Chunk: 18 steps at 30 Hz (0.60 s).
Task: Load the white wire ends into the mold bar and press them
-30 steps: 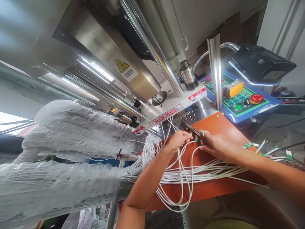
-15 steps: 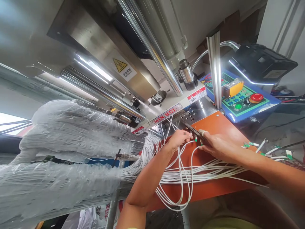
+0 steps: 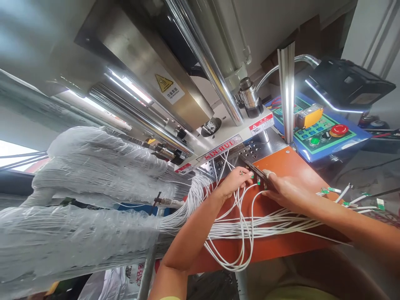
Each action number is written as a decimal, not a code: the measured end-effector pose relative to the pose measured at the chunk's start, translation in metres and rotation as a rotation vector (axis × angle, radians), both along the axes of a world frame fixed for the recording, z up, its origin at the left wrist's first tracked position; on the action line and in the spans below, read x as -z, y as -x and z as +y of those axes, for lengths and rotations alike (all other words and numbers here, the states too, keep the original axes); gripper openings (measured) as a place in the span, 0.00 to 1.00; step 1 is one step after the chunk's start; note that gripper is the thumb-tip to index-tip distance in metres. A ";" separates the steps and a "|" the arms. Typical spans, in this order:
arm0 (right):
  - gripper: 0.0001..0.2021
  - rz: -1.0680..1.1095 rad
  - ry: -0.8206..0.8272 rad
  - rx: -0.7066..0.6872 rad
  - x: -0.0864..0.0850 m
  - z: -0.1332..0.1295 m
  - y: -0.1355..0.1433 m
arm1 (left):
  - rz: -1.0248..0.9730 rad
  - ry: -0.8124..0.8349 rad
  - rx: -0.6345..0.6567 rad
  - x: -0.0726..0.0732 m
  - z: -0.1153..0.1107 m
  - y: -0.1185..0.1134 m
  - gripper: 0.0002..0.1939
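My left hand is closed in a pinch on a white cable with a small green end piece, beside a narrow dark metal bar. My right hand grips the near end of this bar, thumb on top. Small green connectors with white cables sit along the bar's near side. From there the white cables hang in loops over the orange work surface. The exact contact of my left fingertips is partly hidden.
A moulding press with steel columns stands ahead. Behind the surface on the right is a blue control panel with a red stop button. Plastic-wrapped cable bundles hang at left. More cable ends lie at right.
The view has shifted slightly. My left fingers have moved a little at the bar, and a green end piece shows more clearly by them. My right hand keeps its grip.
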State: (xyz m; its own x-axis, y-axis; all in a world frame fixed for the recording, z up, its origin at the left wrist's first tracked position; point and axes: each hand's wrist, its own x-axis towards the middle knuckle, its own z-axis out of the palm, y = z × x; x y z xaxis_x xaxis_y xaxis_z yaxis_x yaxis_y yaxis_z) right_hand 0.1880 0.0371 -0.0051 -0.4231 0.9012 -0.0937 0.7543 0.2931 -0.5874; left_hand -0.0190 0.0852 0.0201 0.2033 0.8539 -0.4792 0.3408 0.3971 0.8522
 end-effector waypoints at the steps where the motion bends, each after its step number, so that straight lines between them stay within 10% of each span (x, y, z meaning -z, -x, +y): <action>1: 0.13 0.017 0.004 0.001 0.001 0.000 0.000 | -0.007 -0.018 -0.045 0.000 -0.004 0.003 0.12; 12: 0.13 0.087 0.032 0.017 -0.002 0.000 -0.003 | -0.052 -0.241 -0.204 -0.003 -0.020 0.028 0.16; 18: 0.13 0.043 0.053 0.000 -0.007 0.001 -0.003 | -0.264 -0.044 -0.209 -0.014 -0.039 0.032 0.16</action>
State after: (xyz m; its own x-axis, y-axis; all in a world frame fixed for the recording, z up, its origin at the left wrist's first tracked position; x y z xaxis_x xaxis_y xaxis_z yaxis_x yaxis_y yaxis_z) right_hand 0.1910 0.0378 0.0019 -0.4277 0.8955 -0.1232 0.7281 0.2605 -0.6341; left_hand -0.0510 0.0463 0.0339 0.1338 0.9088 -0.3952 0.0207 0.3961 0.9180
